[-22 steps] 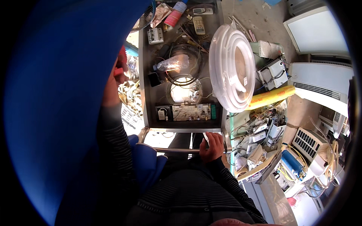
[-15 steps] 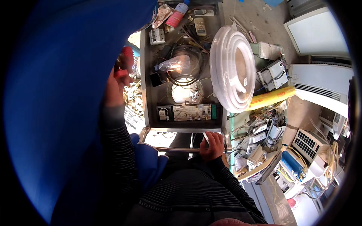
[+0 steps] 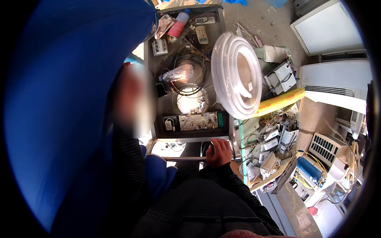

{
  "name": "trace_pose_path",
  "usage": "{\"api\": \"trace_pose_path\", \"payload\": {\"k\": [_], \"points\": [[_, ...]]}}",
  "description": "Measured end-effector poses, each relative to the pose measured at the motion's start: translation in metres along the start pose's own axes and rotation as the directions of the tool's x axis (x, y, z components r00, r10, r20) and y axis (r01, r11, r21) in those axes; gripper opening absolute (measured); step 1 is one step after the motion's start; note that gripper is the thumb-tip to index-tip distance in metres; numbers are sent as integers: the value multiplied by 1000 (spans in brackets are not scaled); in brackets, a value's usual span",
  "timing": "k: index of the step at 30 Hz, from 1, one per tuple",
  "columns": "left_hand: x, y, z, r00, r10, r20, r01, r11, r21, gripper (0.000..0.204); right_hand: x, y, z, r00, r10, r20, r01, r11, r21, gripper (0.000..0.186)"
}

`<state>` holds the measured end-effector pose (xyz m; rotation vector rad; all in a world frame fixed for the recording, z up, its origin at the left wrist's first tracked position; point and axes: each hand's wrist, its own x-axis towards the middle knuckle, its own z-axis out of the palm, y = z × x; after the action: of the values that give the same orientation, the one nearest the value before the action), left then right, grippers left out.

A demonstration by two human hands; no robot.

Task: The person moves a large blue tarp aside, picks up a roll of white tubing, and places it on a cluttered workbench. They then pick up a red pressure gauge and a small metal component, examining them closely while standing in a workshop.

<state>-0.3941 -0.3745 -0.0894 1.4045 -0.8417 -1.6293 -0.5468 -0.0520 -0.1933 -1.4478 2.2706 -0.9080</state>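
Observation:
A smeared blur covers my left hand (image 3: pixel 134 97) at the left of the metal cart (image 3: pixel 152 99); a red patch shows in it, but its fingers and hold cannot be made out. My right hand (image 3: pixel 218 152), its fingers curled, rests by the cart's front rail (image 3: pixel 180 158); what is under the fingers is hidden. Inside the cart lie a circuit board (image 3: pixel 198 122), black cable loops, a plastic bottle (image 3: pixel 174 74), a breaker block (image 3: pixel 160 47), remotes (image 3: pixel 201 35) and a pink spray can (image 3: pixel 178 24). Blue material (image 3: pixel 63 111) fills the left side.
A white tubing coil (image 3: pixel 224 75) leans over the cart's right side. Beside it are a yellow roll (image 3: pixel 281 101), a metal box (image 3: pixel 283 73) and piled electronic parts (image 3: pixel 272 144). Several air-conditioner units (image 3: pixel 327 93) and a white panel (image 3: pixel 325 27) stand further right.
My left hand, earlier holding a red object, has moved right and blurred. My right hand has shifted slightly left. The view of the cart has shifted a little.

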Motion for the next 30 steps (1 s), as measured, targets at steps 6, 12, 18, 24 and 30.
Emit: {"api": "trace_pose_path", "payload": {"k": [6,12,18,24,30], "points": [[-76,-93,33,982,-172,83,138,940,313,34,-3,2,-2,999,-13,-35,15,997,76,33],[-146,-205,6,957,-70,280,-177,626,760,36,-7,7,-9,993,-2,-119,18,991,136,37],[-170,-215,-12,923,96,372,-381,355,854,35,2,13,-35,983,-54,-174,69,994,85,35],[-173,-220,-5,888,154,433,-459,276,844,37,-2,32,-34,976,-15,-217,18,1000,12,27],[-173,-225,-1,879,162,449,-477,300,826,35,-4,31,-41,983,-28,-182,23,999,-26,24]]}}
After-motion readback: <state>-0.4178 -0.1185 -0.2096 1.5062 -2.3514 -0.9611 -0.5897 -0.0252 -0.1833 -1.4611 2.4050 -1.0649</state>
